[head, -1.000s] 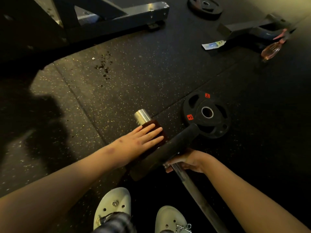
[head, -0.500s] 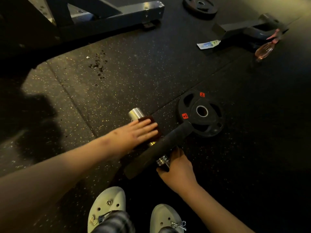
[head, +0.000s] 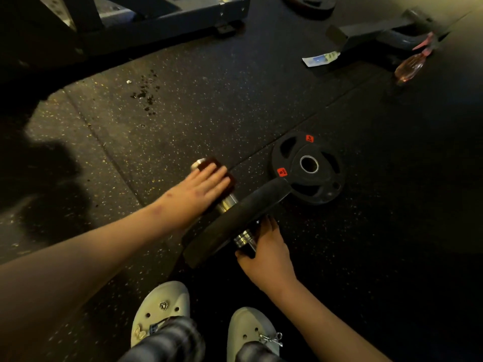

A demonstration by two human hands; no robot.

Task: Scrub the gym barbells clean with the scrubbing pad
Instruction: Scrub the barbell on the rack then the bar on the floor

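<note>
The barbell (head: 226,203) lies on the speckled rubber floor (head: 183,121) just below the middle of the view, running from about ten o'clock to five o'clock. A dark red scrubbing pad (head: 209,163) sits over its chrome end sleeve. The left hand (head: 201,189) lies flat on the pad with its fingers straight and together, pressing down. A black weight plate (head: 235,223) is mounted on the bar and seen edge-on just behind that hand. At five o'clock from the plate, the right hand (head: 266,254) grips the bar at its ringed collar, fingers and thumb curled round it.

A smaller loose plate (head: 308,167) with red labels lies flat at two o'clock from the barbell, touching the rim of the mounted plate. Pale clogs (head: 162,309) stand at six o'clock. Dark spots (head: 146,92) mark the floor at eleven o'clock. Well apart at two o'clock lie a pink spray bottle (head: 409,66) and a small tube (head: 320,59). A metal equipment frame (head: 167,14) runs along twelve o'clock.
</note>
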